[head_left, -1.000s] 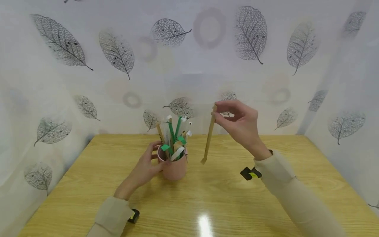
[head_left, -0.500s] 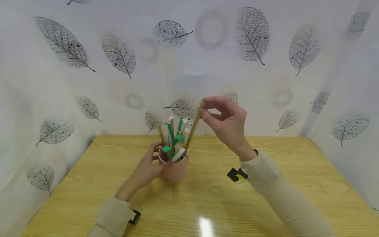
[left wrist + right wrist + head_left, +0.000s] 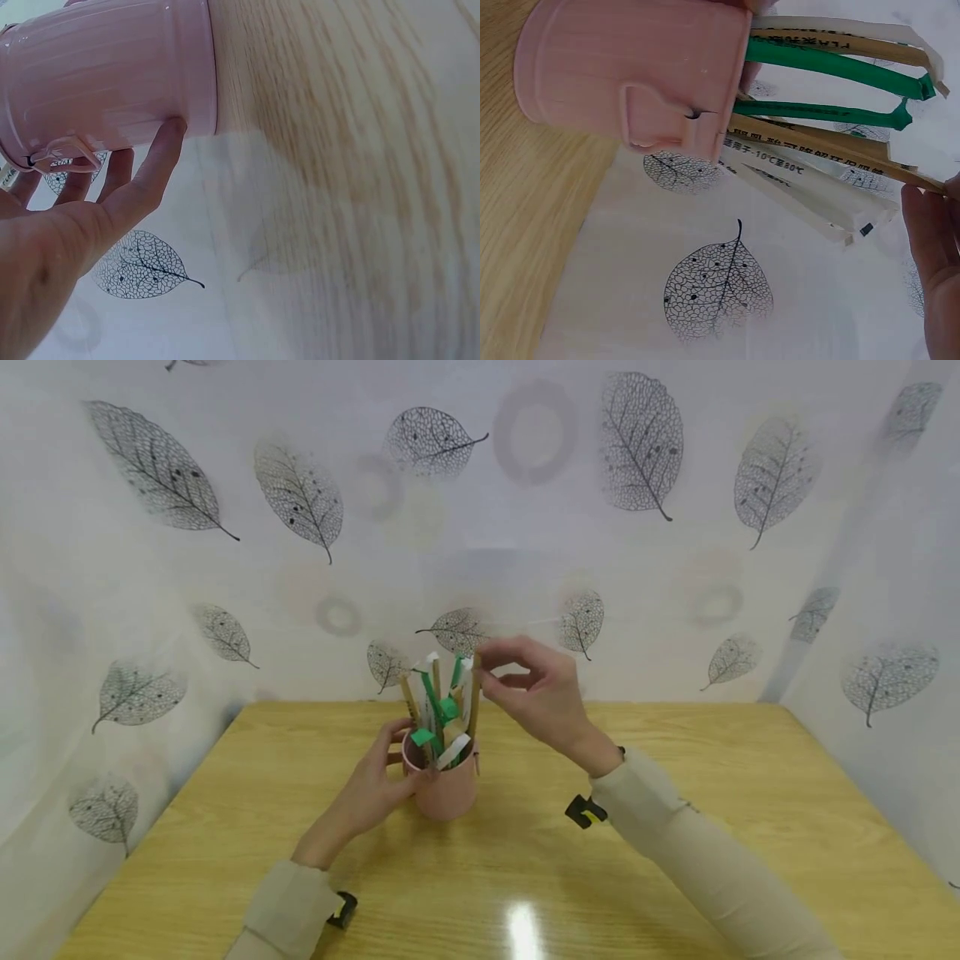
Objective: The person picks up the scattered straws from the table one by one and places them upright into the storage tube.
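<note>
A pink cup [image 3: 446, 795] with small side handles stands upright on the table, full of paper-wrapped straws. My left hand [image 3: 372, 783] holds it from the left, thumb on the near side and fingers at the far side by the rim. With thumb and fingertips, my right hand [image 3: 542, 693] pinches the top end of a brown wrapped straw [image 3: 840, 156], whose lower end is inside the cup. Around it stand green wrapped straws [image 3: 832, 69] and white wrapped straws [image 3: 802, 191]. The straws' lower ends are hidden by the cup wall [image 3: 645, 67].
The wood-grain table [image 3: 637, 877] extends around the cup on all sides. Behind and beside it hangs a pale sheet [image 3: 517, 577] printed with dark leaves. Black bands [image 3: 587, 811] show at both cuffs.
My right hand has come left and then down, bringing the brown wrapped straw from beside the cup to upright in it. The left hand has stayed on the cup.
</note>
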The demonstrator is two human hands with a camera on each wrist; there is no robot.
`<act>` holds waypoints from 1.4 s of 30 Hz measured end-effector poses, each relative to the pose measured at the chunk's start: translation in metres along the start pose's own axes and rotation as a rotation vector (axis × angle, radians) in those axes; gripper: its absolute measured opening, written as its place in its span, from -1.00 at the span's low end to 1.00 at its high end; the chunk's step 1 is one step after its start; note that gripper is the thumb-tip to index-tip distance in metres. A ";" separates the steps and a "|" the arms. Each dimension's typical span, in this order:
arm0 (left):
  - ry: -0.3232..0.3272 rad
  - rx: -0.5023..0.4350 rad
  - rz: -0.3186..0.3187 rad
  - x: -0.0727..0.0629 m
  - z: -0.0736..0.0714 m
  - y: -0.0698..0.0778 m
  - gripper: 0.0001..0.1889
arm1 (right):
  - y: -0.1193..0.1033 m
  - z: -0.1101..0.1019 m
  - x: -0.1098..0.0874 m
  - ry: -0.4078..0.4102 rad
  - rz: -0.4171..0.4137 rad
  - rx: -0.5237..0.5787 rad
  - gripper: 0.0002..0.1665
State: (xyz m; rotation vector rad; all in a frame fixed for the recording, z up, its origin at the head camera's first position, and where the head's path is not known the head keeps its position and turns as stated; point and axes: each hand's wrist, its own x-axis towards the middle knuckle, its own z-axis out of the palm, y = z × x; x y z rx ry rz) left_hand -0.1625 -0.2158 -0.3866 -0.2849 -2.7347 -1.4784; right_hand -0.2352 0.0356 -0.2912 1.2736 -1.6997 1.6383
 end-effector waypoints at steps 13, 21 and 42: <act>-0.014 -0.007 0.001 0.001 0.000 0.000 -0.19 | 0.019 0.005 -0.019 -0.067 0.015 -0.099 -0.73; 0.000 0.007 0.002 0.002 0.002 0.000 -0.20 | 0.027 0.006 -0.032 -0.128 0.048 -0.139 -0.71; 0.012 0.129 0.033 -0.020 -0.018 0.000 -0.14 | 0.009 -0.043 -0.056 -0.174 0.227 -0.261 -0.54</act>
